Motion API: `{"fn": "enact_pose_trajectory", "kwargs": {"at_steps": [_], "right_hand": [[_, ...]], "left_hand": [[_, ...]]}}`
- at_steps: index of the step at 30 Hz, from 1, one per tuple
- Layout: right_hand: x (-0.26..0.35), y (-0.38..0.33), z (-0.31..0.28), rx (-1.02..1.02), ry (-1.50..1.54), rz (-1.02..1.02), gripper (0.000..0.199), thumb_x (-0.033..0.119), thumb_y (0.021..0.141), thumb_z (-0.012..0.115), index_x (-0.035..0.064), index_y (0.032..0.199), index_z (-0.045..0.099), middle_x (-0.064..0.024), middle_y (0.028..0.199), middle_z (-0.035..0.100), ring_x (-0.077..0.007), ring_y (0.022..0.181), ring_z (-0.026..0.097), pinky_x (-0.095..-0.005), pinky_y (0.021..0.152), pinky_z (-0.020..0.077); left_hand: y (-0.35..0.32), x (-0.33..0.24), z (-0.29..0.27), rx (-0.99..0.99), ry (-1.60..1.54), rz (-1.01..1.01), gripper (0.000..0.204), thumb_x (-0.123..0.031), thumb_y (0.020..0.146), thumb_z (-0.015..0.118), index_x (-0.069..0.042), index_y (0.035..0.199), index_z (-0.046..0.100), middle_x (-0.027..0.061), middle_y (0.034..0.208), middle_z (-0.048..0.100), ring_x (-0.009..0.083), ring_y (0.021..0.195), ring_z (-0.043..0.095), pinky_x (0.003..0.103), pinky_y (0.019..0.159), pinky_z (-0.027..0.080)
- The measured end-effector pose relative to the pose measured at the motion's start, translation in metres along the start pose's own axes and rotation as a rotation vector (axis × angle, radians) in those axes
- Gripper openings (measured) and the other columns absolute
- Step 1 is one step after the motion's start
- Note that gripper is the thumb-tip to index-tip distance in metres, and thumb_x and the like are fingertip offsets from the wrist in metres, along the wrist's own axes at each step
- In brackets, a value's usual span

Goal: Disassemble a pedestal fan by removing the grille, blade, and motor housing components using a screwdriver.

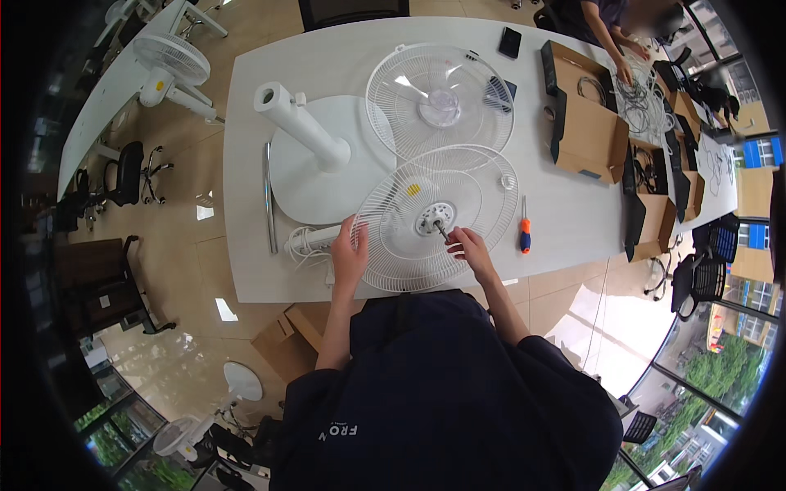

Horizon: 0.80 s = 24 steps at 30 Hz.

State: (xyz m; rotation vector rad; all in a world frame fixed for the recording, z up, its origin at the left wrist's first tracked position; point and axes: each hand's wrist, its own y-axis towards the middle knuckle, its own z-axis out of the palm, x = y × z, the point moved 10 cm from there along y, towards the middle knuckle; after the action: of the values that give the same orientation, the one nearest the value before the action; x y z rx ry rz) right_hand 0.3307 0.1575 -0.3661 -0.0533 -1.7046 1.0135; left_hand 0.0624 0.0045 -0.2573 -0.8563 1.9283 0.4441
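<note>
A white wire fan guard (483,245) lies near the table's front edge, with a round hub and a metal shaft (440,227) at its middle. My left hand (350,248) grips the guard's left rim, thumb and fingers on either side. At the hub, the fingers of my right hand (469,248) are pinched together on the shaft's end. Under the guard, a white fan body (322,236) with a coiled cord (303,242) shows at the left; the rest is partly hidden. Behind it lies a second guard (393,90) with a clear fan blade (442,106).
A white stand base with a pole (307,127) stands at the left, beside a metal tube (271,196). A screwdriver (525,229) lies to the right. Farther off are a phone (509,42), open cardboard boxes (585,135) and cables (643,102) that another person's hands (626,69) handle.
</note>
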Motion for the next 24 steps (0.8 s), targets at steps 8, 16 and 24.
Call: {"fn": "enact_pose_trajectory", "kwargs": {"at_steps": [8, 16, 24], "right_hand": [[0.015, 0.015, -0.002, -0.119, 0.088, -0.094, 0.048, 0.046, 0.099, 0.053, 0.0005, 0.107, 0.065, -0.008, 0.09, 0.07, -0.0158, 0.078, 0.066, -0.0304, 0.069, 0.0519], [0.042, 0.021, 0.028, -0.318, -0.48, -0.224, 0.07, 0.053, 0.074, 0.077, -0.0056, 0.109, 0.062, -0.0205, 0.094, 0.072, -0.0342, 0.086, 0.071, -0.041, 0.077, 0.0548], [0.078, 0.037, 0.027, -0.258, -0.98, -0.164, 0.063, 0.047, 0.072, 0.079, -0.0059, 0.103, 0.064, -0.0218, 0.091, 0.072, -0.0354, 0.082, 0.072, -0.0448, 0.07, 0.059]], "left_hand": [[-0.011, 0.025, 0.011, -0.051, -0.181, -0.062, 0.027, -0.019, 0.102, 0.055, 0.004, 0.114, 0.064, 0.0122, 0.095, 0.073, 0.0183, 0.084, 0.069, 0.031, 0.076, 0.052], [-0.014, 0.033, 0.012, -0.087, -0.192, -0.037, 0.027, -0.019, 0.102, 0.055, 0.003, 0.114, 0.064, 0.0138, 0.093, 0.073, 0.0184, 0.083, 0.07, 0.031, 0.075, 0.054], [-0.008, 0.033, 0.017, -0.033, -0.228, -0.026, 0.027, -0.017, 0.103, 0.052, 0.002, 0.119, 0.061, 0.015, 0.095, 0.072, 0.0221, 0.086, 0.072, 0.032, 0.076, 0.054]]}}
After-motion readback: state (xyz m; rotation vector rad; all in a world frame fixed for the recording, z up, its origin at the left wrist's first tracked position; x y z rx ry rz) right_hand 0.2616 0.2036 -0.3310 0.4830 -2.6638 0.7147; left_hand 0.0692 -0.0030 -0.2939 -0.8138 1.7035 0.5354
